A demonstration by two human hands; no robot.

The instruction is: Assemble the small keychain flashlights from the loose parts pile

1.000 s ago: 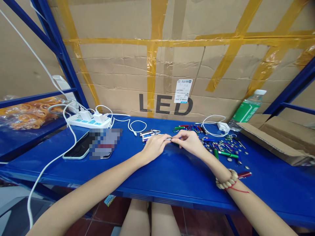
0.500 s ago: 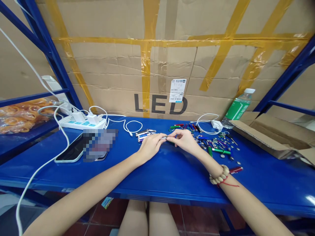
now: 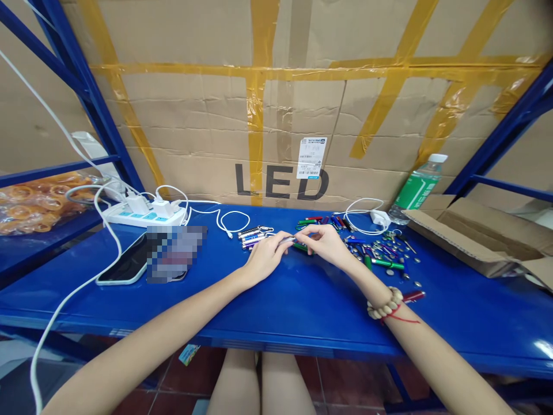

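Observation:
My left hand (image 3: 265, 256) is closed, its thumb and fingertips pinching a small silvery mini flashlight (image 3: 292, 239) that is mostly hidden. At its other end my right hand (image 3: 323, 243) pinches with thumb and forefinger; the fingertips of both hands nearly meet. A bit of green metal (image 3: 299, 246) shows just under the right fingers, and whether it is held or lies on the table I cannot tell. Beside my left hand lie several finished-looking mini flashlights (image 3: 253, 236) with clips, silver and blue. Loose coloured flashlight tubes (image 3: 387, 264) and button cells (image 3: 390, 272) spread right of my right hand.
Two phones (image 3: 123, 262), one blurred, lie on the blue table (image 3: 276, 314) at left, before a white power strip (image 3: 144, 214). White cables trail around. At right stand a bottle (image 3: 417, 193) and an open cardboard box (image 3: 470, 245). A large carton (image 3: 194, 132) walls the back.
My right fingers have shifted slightly at the flashlight's end, and the hand has turned a little. My left hand stays almost where it was.

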